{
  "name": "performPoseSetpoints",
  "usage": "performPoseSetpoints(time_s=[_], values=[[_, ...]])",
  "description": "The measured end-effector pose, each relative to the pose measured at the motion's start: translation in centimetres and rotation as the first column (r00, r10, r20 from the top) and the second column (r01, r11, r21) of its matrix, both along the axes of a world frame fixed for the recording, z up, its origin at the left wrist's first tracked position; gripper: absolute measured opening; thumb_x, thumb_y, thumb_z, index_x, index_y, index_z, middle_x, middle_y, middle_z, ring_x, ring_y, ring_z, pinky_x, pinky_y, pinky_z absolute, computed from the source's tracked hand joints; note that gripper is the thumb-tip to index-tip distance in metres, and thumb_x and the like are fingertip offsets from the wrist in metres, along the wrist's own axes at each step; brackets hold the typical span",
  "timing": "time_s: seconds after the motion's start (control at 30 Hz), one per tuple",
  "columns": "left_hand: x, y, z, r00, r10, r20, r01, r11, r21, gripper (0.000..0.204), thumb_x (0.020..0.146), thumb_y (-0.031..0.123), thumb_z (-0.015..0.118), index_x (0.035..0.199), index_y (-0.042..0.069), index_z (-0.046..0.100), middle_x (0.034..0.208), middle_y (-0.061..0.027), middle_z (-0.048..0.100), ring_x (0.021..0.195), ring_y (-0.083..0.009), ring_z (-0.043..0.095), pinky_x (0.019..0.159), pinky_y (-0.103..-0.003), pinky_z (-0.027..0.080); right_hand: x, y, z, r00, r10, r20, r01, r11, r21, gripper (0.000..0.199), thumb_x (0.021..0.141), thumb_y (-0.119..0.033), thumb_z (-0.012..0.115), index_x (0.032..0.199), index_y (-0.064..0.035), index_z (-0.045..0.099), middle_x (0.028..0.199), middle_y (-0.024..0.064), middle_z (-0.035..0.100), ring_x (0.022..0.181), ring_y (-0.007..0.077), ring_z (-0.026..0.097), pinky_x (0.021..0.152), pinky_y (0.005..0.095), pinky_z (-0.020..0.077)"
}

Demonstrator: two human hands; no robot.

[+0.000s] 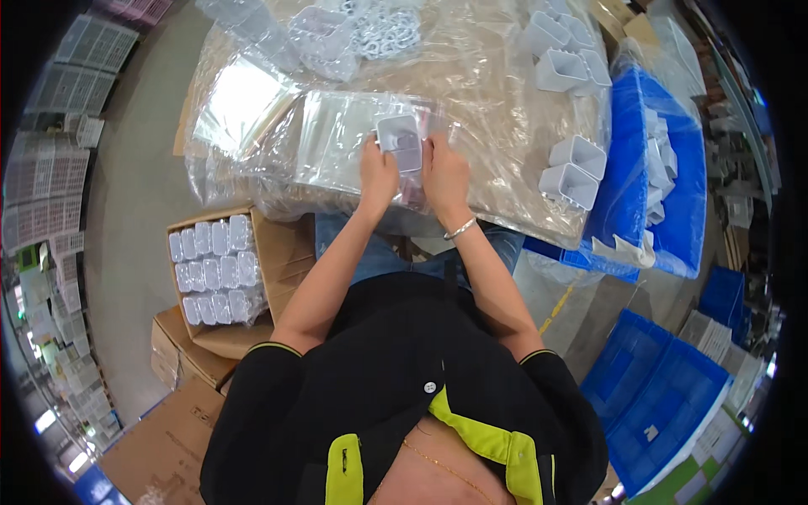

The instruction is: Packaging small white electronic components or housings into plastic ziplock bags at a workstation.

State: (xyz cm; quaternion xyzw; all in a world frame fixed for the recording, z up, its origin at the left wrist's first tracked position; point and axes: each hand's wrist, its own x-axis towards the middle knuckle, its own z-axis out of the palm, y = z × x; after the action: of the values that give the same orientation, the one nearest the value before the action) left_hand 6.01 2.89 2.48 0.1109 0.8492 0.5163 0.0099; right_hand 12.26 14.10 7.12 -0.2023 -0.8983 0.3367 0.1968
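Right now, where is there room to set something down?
The film-covered stretch of table between your right hand and the white containers looks free. It's crowded left of that hand: clear bags, and small white parts farther away.

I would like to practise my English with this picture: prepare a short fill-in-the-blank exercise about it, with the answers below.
1. The pale container is in the space ____ the left hand and the right hand.
2. A silver bracelet is worn on the ____ wrist.
3. Inside the cardboard box, wrapped containers form ____ rows running left to right.
4. The large bin holding loose pale pieces is coloured ____.

Missing words: between; right; three; blue.
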Motion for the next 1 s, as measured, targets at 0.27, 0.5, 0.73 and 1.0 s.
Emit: performPoseSetpoints(time_s=[0.27, 0.5, 0.73, 1.0], values=[[1.3, 2.3, 3.7, 0.995, -0.083, -0.048, 0.081, 0.996, -0.029, 0.036, 0.09, 0.015, 0.047, 0.11, -0.015, 0.051, 0.114, -0.0346, 0.052, 0.109, -0.0471, 0.05, 0.096, -0.052, 0.039, 0.4, 3.9, -0.8, 0.993, -0.044, -0.108, 0.056, 0.993, 0.107, 0.019, 0.095, -0.022, 0.055, 0.092, -0.004, 0.06, 0.076, 0.0174, 0.062, 0.067, 0.0329, 0.06, 0.059, 0.0422, 0.0444], [-1.5, -0.7, 4.5, 0.98, 0.083, 0.182, -0.091, 0.995, 0.035, 0.025, 0.095, 0.017, 0.05, 0.093, -0.006, 0.06, 0.09, -0.0237, 0.063, 0.089, -0.0429, 0.059, 0.079, -0.048, 0.047, -0.6, 1.7, 2.3, 0.995, -0.003, -0.102, 0.007, 0.999, 0.037, 0.018, 0.095, -0.019, 0.057, 0.09, -0.0024, 0.059, 0.065, 0.0132, 0.057, 0.055, 0.0211, 0.052, 0.055, 0.0336, 0.0421], [-2.3, -0.7, 2.5, 0.988, 0.055, -0.146, -0.06, 0.998, -0.03, 0.017, 0.093, 0.01, 0.048, 0.089, -0.002, 0.06, 0.092, -0.0216, 0.063, 0.089, -0.0411, 0.061, 0.076, -0.045, 0.049, -0.8, 2.8, 2.3, 0.997, 0.039, -0.072, -0.032, 0.995, 0.095, 0.016, 0.094, -0.018, 0.057, 0.091, -0.0023, 0.061, 0.063, 0.0089, 0.057, 0.054, 0.0171, 0.05, 0.053, 0.0319, 0.0398], [-2.4, -2.4, 6.7, 0.999, -0.024, -0.036, 0.028, 0.992, 0.124, 0.031, 0.084, -0.003, 0.052, 0.114, -0.001, 0.046, 0.087, -0.018, 0.058, 0.075, -0.0319, 0.059, 0.069, -0.041, 0.047, -1.8, 4.6, 3.6, 0.988, 0.088, -0.124, -0.06, 0.974, 0.22, 0.016, 0.093, -0.019, 0.058, 0.096, -0.0036, 0.064, 0.063, 0.0123, 0.06, 0.052, 0.0197, 0.057, 0.051, 0.0353, 0.0415]])
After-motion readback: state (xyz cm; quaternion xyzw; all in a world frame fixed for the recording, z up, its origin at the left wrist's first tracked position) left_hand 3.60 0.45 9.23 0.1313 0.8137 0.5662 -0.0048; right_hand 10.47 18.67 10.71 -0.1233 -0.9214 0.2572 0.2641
